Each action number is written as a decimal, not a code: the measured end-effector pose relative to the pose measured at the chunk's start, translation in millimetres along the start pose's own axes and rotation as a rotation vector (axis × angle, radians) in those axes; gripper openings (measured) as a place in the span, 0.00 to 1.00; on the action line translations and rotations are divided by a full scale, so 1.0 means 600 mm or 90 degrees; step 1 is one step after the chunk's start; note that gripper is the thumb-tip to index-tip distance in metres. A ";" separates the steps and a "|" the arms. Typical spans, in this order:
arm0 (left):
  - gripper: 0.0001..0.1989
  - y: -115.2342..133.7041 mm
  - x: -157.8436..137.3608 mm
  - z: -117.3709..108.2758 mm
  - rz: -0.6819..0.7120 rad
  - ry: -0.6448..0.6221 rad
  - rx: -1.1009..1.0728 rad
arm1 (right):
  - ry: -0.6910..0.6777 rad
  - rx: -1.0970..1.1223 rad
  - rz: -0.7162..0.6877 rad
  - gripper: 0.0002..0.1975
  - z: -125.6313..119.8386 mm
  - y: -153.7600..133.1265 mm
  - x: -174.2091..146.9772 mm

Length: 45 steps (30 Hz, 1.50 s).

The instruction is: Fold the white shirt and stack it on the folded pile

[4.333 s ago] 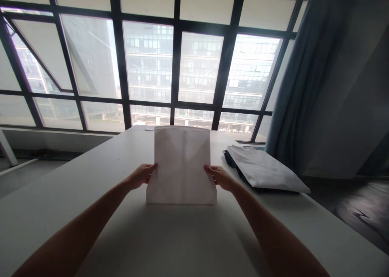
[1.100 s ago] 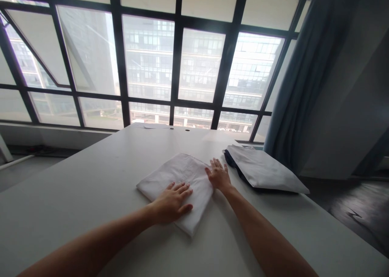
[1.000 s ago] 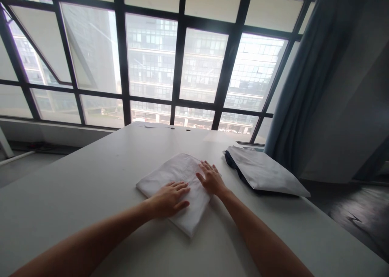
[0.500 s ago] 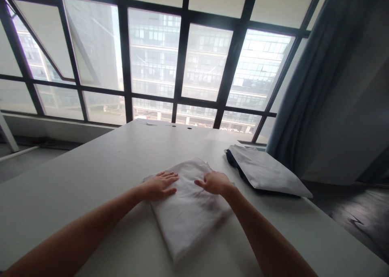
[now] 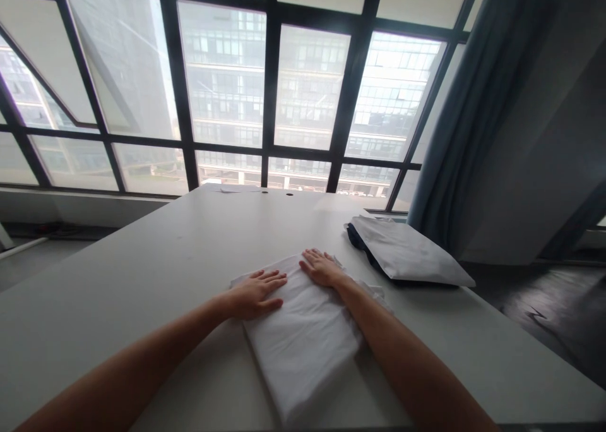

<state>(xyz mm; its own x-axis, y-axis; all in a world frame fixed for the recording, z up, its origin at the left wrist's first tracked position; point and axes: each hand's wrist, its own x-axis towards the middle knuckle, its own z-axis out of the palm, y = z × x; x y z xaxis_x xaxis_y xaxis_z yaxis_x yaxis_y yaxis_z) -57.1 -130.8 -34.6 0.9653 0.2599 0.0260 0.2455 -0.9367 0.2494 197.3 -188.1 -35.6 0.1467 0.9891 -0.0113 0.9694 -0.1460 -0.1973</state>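
Observation:
A folded white cloth garment (image 5: pixel 307 350) lies on the white table in front of me, one corner pointing toward me. Its top is lightly creased, and loose edges show at its right side. Resting flat on its left part is my left hand (image 5: pixel 258 294), fingers spread. My right hand (image 5: pixel 320 268) lies on the far corner of the cloth with its fingers stretched out. Neither hand grips anything. My right forearm passes over the cloth's right edge and hides part of it.
To the right, a stack of folded white and dark fabric (image 5: pixel 411 252) sits near the edge of the white table (image 5: pixel 156 249). A paper-like white sheet (image 5: pixel 239 189) lies at the far end. Windows stand beyond, with a blue-grey curtain (image 5: pixel 454 141) at right.
My right hand has moved away from me to the cloth's far corner, and its curled fingers have straightened out flat. My left hand stays on the cloth. The view has shifted slightly.

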 end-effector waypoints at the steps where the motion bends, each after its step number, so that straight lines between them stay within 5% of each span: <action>1: 0.31 0.000 0.002 0.002 0.001 0.000 0.001 | -0.002 0.001 0.047 0.32 -0.002 0.019 0.005; 5: 0.32 0.000 0.007 0.005 -0.001 0.004 -0.001 | -0.010 0.032 0.164 0.36 -0.005 0.075 0.010; 9: 0.35 -0.012 0.006 -0.001 -0.062 0.004 -0.018 | 0.072 -0.006 0.165 0.33 -0.009 0.073 -0.001; 12: 0.35 -0.026 0.006 -0.008 -0.109 -0.007 -0.019 | 0.180 -0.037 0.086 0.30 -0.020 0.039 -0.018; 16: 0.34 -0.043 0.010 -0.018 -0.171 -0.017 0.011 | 0.217 -0.011 -0.038 0.28 -0.035 -0.015 -0.049; 22: 0.28 -0.048 0.013 -0.035 -0.347 0.126 0.175 | 0.128 0.064 -0.181 0.28 -0.031 -0.060 -0.080; 26: 0.27 -0.055 0.007 -0.028 -0.325 0.203 0.204 | 0.043 0.088 -0.234 0.27 -0.016 -0.062 -0.074; 34: 0.33 -0.084 -0.002 -0.025 -0.311 0.034 0.079 | 0.052 0.001 0.035 0.32 -0.017 -0.001 -0.037; 41: 0.33 -0.005 -0.008 -0.060 -0.346 0.024 0.194 | 0.069 -0.018 0.157 0.28 -0.035 -0.002 -0.048; 45: 0.29 0.012 -0.013 -0.058 -0.295 0.074 0.141 | 0.048 -0.019 0.161 0.28 -0.040 -0.022 -0.053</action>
<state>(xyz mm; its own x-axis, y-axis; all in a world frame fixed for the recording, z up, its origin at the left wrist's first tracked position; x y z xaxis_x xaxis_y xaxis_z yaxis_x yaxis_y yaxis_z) -65.8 -131.7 0.6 0.7382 0.6707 0.0717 0.6690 -0.7416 0.0493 184.7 -217.8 -9.1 0.3978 0.9173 0.0164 0.9054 -0.3896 -0.1690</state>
